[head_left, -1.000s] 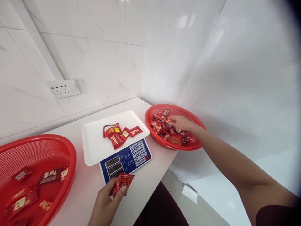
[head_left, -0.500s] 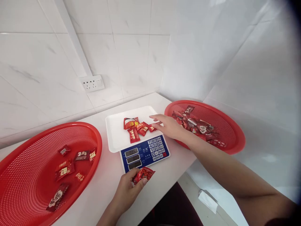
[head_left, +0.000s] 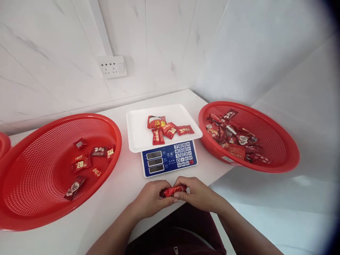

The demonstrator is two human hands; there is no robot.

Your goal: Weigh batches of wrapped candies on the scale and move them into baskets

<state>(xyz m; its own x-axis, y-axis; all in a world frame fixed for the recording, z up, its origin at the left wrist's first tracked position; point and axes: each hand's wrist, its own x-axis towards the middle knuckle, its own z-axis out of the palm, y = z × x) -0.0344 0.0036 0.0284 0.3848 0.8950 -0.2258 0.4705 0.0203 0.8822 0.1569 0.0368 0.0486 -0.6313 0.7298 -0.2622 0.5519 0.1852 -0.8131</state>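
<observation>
The red basket (head_left: 268, 140) sits at two o'clock from my grip, the scale (head_left: 171, 156) at twelve. My right hand (head_left: 200, 194) has left the tray (head_left: 140, 131) and meets my left hand (head_left: 152, 198), so both are now engaged. Fingers curled nearly closed, they grip one glossy, crumpled, partly covered red packet (head_left: 172, 191) at the scale's six o'clock.

Your fingers (head_left: 183, 196) partly hide the red packet (head_left: 171, 191). At far left, you get only a cropped red rim (head_left: 6, 145)
</observation>
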